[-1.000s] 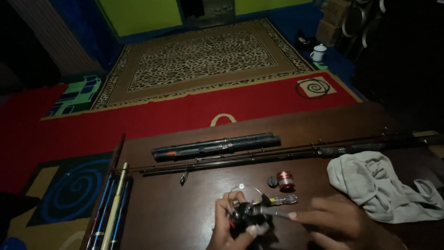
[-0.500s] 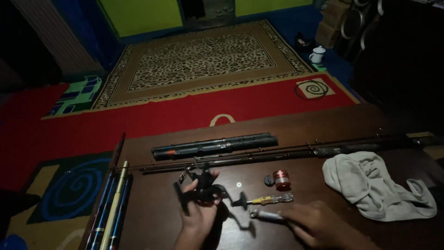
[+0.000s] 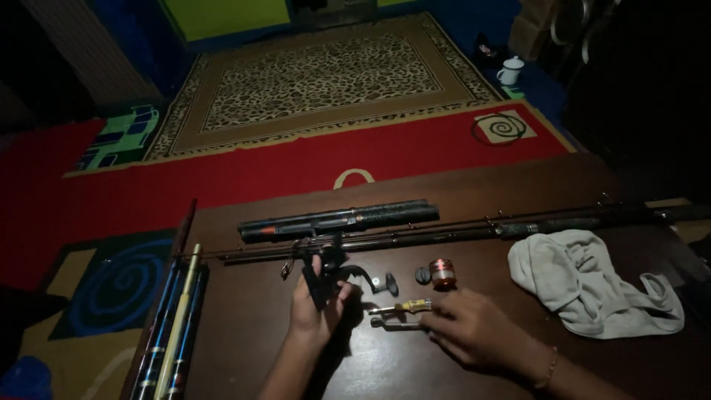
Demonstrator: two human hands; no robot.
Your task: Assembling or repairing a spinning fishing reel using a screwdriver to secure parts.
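Left hand point(image 3: 315, 307) closed round a black fishing reel point(image 3: 326, 270), gripping its lower body, thumb wrapped over one side; reel held upright just above the tabletop point(image 3: 252, 326), crank handle point(image 3: 374, 280) jutting toward the right. Right hand point(image 3: 474, 330) lying low, palm down, fingers partly spread and resting at a small yellow-handled screwdriver point(image 3: 404, 305) and a short metal piece point(image 3: 396, 322) just beneath it; cannot tell whether anything is actually pinched, though nothing lifted.

Just behind the reel, touching or nearly so, a long thin rod point(image 3: 444, 233) stretched across almost the whole width, with a thick dark tube point(image 3: 341, 218) lying parallel beyond it, close to the far edge. Little room left between tube and that far edge.

Right of the reel handle, a small red spool point(image 3: 443, 272) and a dark round cap point(image 3: 422, 275) side by side, near the right hand's fingertips. Farther right, well apart, a crumpled pale cloth point(image 3: 585, 281) reaching close to the right edge.

Along the left edge, a bundle of blue and yellow rods point(image 3: 174, 326), running lengthwise, partly overhanging. Bare wood between that bundle and the left hand, and another bare patch at the near edge between the two forearms.

Beyond the far edge, red floor mat point(image 3: 222, 185), patterned rug point(image 3: 318, 81), white mug point(image 3: 509, 71) well away on the floor.
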